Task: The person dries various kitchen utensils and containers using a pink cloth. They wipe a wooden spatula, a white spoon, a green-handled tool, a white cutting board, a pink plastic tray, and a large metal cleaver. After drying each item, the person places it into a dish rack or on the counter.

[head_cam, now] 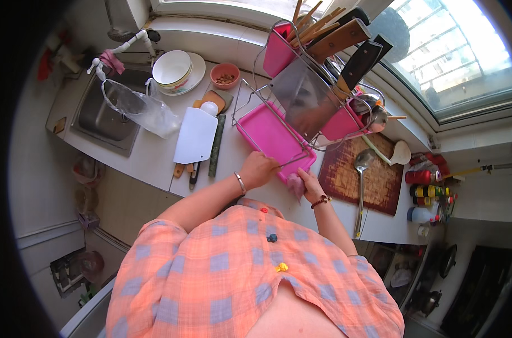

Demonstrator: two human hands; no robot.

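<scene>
My left hand (pixel 261 170), a silver bangle on its wrist, is closed on the wire frame of a metal knife rack (pixel 261 148) at its near end. In my right hand (pixel 310 184) is a pinkish cloth (pixel 296 186), pressed at the near edge of a pink plastic tray (pixel 272 135). The tray lies under the rack. A cleaver (pixel 304 99) with a wooden handle, black-handled knives (pixel 359 67) and chopsticks (pixel 317 31) stand in the rack. Pink plastic holders (pixel 279 50) sit at its sides, one with ladles in it.
A wooden cutting board (pixel 359 175) with a metal ladle (pixel 361 190) lies at right, bottles (pixel 425 190) beyond. At left are a white cutting board (pixel 195 135), stacked bowls (pixel 172 68), a small pink bowl (pixel 225 81), a plastic bag (pixel 144 110) and a sink (pixel 108 116).
</scene>
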